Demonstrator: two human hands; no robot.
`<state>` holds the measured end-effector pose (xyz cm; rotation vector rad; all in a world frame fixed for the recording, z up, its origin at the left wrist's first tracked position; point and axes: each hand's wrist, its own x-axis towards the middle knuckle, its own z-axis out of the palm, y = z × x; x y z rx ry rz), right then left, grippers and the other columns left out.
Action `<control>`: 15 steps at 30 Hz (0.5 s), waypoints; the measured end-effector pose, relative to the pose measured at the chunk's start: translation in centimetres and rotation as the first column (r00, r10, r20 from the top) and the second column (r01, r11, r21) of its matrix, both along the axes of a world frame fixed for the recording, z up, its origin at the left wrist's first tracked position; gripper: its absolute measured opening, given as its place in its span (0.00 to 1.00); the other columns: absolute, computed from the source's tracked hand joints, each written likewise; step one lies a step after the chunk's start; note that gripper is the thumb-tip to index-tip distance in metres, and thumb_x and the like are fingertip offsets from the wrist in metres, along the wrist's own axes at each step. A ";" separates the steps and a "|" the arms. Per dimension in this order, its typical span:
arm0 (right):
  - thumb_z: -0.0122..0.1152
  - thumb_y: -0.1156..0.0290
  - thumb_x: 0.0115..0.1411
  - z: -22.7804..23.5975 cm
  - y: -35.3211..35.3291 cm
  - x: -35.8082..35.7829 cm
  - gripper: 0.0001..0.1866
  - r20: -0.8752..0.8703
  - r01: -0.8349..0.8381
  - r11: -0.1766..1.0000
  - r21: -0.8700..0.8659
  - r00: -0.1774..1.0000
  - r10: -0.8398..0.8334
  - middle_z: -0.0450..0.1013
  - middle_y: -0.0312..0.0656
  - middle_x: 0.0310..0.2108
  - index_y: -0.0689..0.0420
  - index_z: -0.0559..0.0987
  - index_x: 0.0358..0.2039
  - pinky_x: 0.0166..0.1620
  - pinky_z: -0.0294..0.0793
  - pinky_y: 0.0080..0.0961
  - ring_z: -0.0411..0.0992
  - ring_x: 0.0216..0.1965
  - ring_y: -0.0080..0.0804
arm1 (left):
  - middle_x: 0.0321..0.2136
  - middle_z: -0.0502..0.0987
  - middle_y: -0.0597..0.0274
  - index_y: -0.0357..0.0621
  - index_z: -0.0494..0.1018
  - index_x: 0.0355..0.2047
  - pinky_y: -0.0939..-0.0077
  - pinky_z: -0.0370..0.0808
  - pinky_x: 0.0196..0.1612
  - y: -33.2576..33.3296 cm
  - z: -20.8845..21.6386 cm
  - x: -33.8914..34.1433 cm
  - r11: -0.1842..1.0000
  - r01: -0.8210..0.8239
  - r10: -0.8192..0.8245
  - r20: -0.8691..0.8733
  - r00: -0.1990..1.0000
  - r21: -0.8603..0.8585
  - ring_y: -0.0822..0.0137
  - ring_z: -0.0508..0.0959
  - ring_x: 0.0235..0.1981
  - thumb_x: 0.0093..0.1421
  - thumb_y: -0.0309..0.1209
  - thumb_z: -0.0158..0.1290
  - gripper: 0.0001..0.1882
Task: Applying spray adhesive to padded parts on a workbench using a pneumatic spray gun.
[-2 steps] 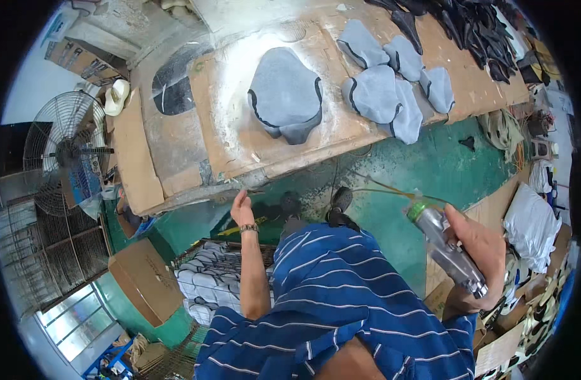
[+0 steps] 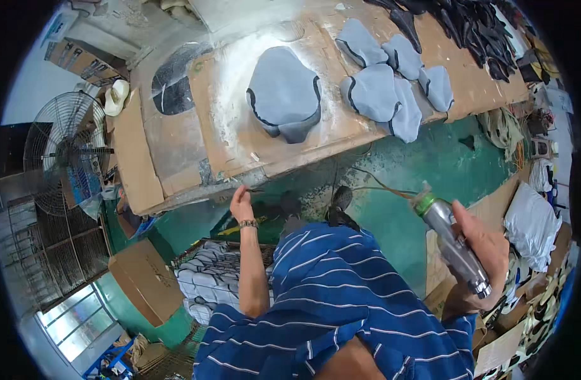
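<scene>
Curling around a green-collared silver cylinder [image 2: 450,237], your right hand [image 2: 487,248] grips it; your left hand [image 2: 242,207] bends its fingers near the cardboard-covered table [image 2: 180,142], pinch unclear.

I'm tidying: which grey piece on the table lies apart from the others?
The large grey piece on the white-dusted cardboard; the other grey pieces lie clustered to its right.
</scene>
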<state>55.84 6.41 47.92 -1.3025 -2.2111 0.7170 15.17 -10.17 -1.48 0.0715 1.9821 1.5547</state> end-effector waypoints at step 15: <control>0.70 0.80 0.43 -0.6 -0.8 3.2 0.33 -0.092 -0.147 0.987 0.058 0.984 0.152 0.75 0.38 0.21 0.63 0.82 0.55 0.30 0.74 0.20 0.76 0.24 0.26 | 0.54 0.81 0.54 0.35 0.78 0.56 0.69 0.73 0.61 9.4 11.0 1.8 0.970 0.193 -0.142 -0.297 0.944 0.149 0.63 0.78 0.58 0.66 0.20 0.55 0.18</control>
